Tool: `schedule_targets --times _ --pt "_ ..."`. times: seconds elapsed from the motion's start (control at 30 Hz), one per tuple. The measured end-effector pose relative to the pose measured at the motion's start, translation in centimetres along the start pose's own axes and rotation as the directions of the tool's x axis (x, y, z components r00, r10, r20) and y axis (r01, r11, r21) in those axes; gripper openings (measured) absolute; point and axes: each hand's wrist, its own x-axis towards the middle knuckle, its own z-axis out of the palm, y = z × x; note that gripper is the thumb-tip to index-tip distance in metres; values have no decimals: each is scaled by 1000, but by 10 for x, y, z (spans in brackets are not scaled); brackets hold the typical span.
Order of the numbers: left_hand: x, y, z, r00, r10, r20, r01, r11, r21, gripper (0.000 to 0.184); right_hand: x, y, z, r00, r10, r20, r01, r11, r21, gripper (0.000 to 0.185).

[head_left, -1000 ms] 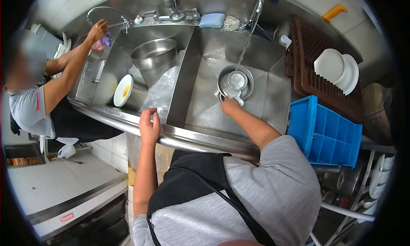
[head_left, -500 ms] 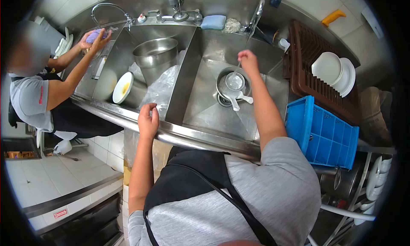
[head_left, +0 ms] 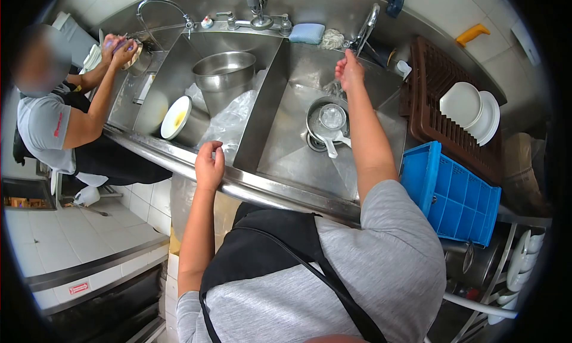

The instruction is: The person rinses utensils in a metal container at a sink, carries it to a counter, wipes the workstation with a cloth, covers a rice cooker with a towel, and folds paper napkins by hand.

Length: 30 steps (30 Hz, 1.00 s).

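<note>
My right hand (head_left: 350,72) is raised just below the right-hand faucet (head_left: 368,24), its fingers partly spread and nothing in them. Under it in the right basin stands a small metal pan (head_left: 313,112) with water in it. A clear cup-like vessel (head_left: 332,116) sits inside the pan. White handles (head_left: 330,147) stick out over the drain. My left hand (head_left: 209,167) is at the front rim of the sink (head_left: 250,191), fingers curled in with nothing visible in them. Clear plastic (head_left: 229,125) lies in the middle basin beyond it.
The middle basin holds a metal pot (head_left: 223,72) and a tilted white bowl (head_left: 176,118) with yellow residue. A brown rack (head_left: 438,75) with white plates (head_left: 460,100) and a blue crate (head_left: 450,188) stand at right. A co-worker's hands (head_left: 119,50) work at the far left.
My right hand has risen from over the pan towards the faucet and its fingers have loosened. My left hand has stayed by the rim. The co-worker's hands have shifted left, over a metal container.
</note>
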Motion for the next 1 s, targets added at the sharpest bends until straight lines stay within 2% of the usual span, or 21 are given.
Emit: schedule_targets --times 0.13,0.23,0.33,0.43,0.53,0.63,0.77,0.83,0.93,1.0 --pt "0 -3 3 999 -46 -11 45 997 -56 11 6 18 -10 997 -11 -81 3 996 -89 32" --pt "0 5 -1 999 -30 -14 30 999 -17 11 19 41 -24 995 -67 -70 57 990 -130 27" --pt "1 8 -1 999 -51 -10 51 998 -22 11 24 82 -43 998 -15 -67 9 995 -97 20" --pt "1 7 0 998 -62 -5 62 998 -22 11 12 99 -49 992 125 -31 -129 950 -283 23" --pt "2 4 1 997 -71 -10 70 997 -37 10 17 107 -59 986 165 34 -139 910 -390 29" --pt "2 5 1 997 -81 -14 81 996 -40 10 21 99 -64 970 208 128 -145 912 -383 25" --pt "1 6 1 995 -96 -20 96 995 -38 10 37 96 -66 992 99 75 -71 947 -314 13" --pt "1 0 2 999 -41 -26 41 999 -14 11 34 85 -62 998 62 28 -52 957 -287 9" --pt "1 0 1 999 -24 -27 23 1000 -20 12 34 79 -58 999 40 26 -32 966 -258 8" --pt "0 0 1 999 -33 -27 32 999 -30 12 33 73 -57 996 34 79 -11 964 -267 9"
